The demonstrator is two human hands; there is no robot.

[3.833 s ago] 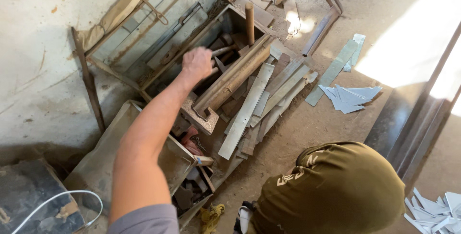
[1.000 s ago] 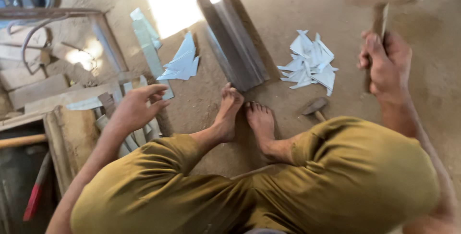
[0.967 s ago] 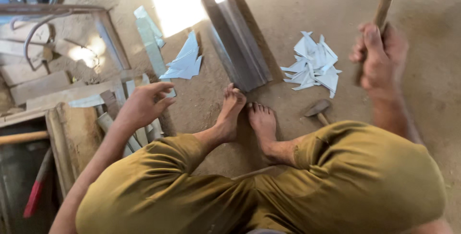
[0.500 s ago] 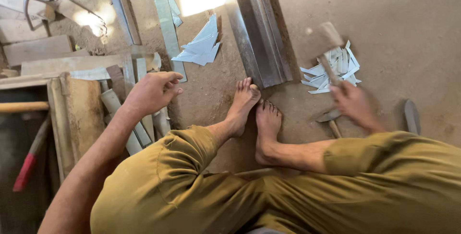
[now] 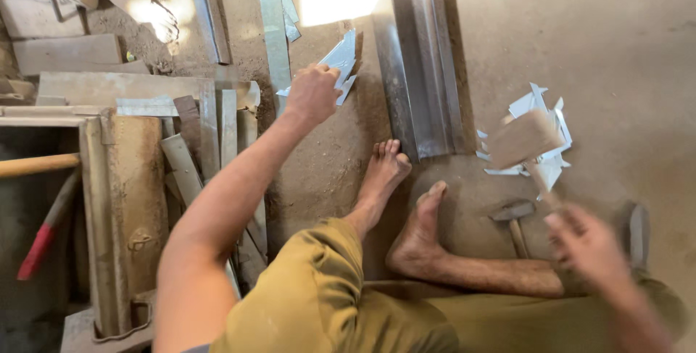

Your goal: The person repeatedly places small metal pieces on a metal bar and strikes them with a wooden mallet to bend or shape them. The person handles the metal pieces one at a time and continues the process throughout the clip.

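Wooden mallet [image 5: 523, 139], with a blocky pale head and a thin round handle, is held up over the dirt floor [image 5: 623, 41] on the right, and it's blurred, so the grain can't be made out. The right hand [image 5: 587, 248] is wrapped shut around the lower end of that handle, blurred too. The mallet head is seen right over a scatter of sheet metal offcuts [image 5: 554, 117], thin, pale grey, cut in pointed triangle-ish shapes. A small hammer [image 5: 513, 217] with a dark metal head and a wooden shaft is laid on the floor just beside the right foot [image 5: 420, 233]. The left hand [image 5: 313, 93] is stretched out and curled closed on the edge of a second little pile of metal scraps [image 5: 341, 63], same flat shiny-dull stuff. Between the two piles a long folded steel channel [image 5: 420, 77] is laid flat, dark and smooth, with the left foot [image 5: 383, 172] touching its near end. Off to the left, flat metal strips [image 5: 217, 128] and weathered planks [image 5: 69, 52] are stacked in a rough heap, and a red-tipped stick [image 5: 45, 233] is seen at the far left. Legs are covered in mustard-coloured trousers [image 5: 326, 302], soft cloth.
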